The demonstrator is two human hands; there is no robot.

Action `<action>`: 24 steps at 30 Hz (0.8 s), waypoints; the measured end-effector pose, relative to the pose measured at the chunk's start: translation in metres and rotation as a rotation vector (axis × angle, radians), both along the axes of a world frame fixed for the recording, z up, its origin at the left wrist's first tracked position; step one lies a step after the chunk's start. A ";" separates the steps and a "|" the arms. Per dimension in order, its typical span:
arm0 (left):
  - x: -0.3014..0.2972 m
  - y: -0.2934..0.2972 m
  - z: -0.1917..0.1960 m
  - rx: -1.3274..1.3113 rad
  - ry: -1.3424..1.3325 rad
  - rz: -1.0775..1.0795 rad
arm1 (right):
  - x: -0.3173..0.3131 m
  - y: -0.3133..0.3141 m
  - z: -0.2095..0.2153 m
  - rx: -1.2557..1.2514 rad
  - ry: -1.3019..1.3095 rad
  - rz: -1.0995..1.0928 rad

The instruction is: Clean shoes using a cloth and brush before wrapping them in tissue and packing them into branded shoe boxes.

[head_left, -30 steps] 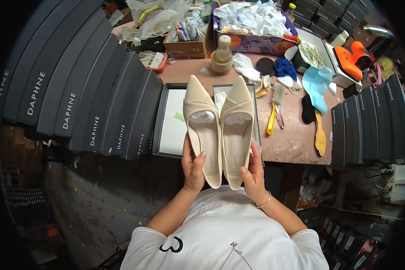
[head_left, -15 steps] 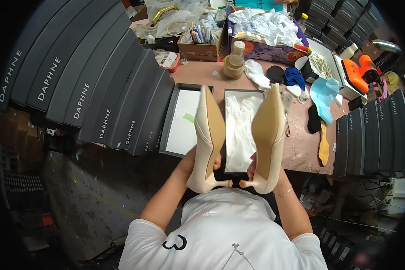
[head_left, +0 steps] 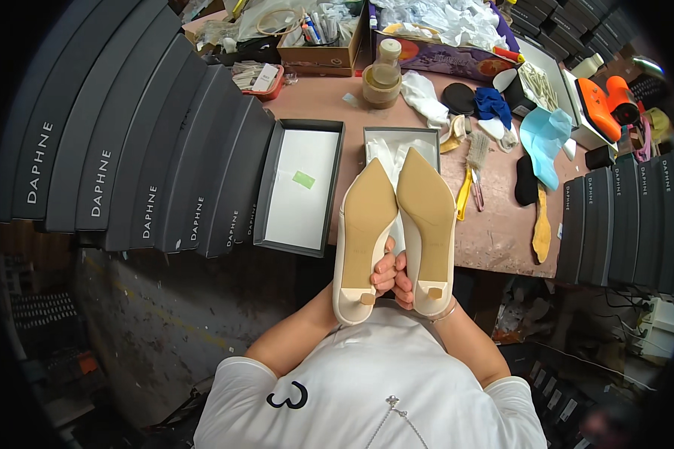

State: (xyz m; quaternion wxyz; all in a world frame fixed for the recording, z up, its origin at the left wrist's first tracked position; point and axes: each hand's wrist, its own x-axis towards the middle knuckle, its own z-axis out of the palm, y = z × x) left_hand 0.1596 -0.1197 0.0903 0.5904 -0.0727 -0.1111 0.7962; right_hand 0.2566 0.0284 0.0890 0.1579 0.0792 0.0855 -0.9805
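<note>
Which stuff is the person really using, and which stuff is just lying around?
In use:
- left hand holding left cream shoe, sole up
- right hand holding right cream shoe
- open shoebox with white paper
- box lid

Lying about:
- yellow brush
- blue cloth
- stacked dark boxes
- glue jar

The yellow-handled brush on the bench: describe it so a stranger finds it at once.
Start at the pink workbench, then the open shoe box lined with white paper. Just right of that box lies the brush, pale bristles at the far end, the only tool with a bright yellow handle.
</note>
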 end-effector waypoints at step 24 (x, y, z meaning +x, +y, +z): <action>-0.146 0.126 -0.024 -1.215 2.416 0.116 | 0.037 0.171 0.032 2.375 -0.310 -0.005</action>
